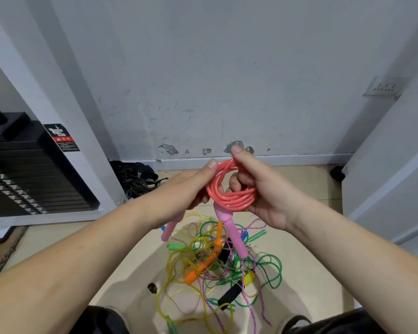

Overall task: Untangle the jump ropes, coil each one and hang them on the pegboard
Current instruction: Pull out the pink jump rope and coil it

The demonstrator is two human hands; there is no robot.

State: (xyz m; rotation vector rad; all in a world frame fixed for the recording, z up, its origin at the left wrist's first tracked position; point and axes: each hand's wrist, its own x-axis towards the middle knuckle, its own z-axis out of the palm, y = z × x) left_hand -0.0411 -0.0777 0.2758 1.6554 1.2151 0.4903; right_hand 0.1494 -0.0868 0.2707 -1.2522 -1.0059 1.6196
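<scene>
A coral-pink jump rope is wound into a small coil held up in front of me. My left hand grips the coil's left side, thumb on top. My right hand holds the right side, with its thumb over the top and fingers through the loop. Two pink handles hang down from the coil. Below, on the floor, lies a tangle of ropes: yellow, green and purple cords with orange, green, black and yellow handles. No pegboard is in view.
A black weight stack in a white frame stands at the left. Dark straps lie heaped by the scuffed wall. A white panel rises at the right. My knees frame the bottom edge.
</scene>
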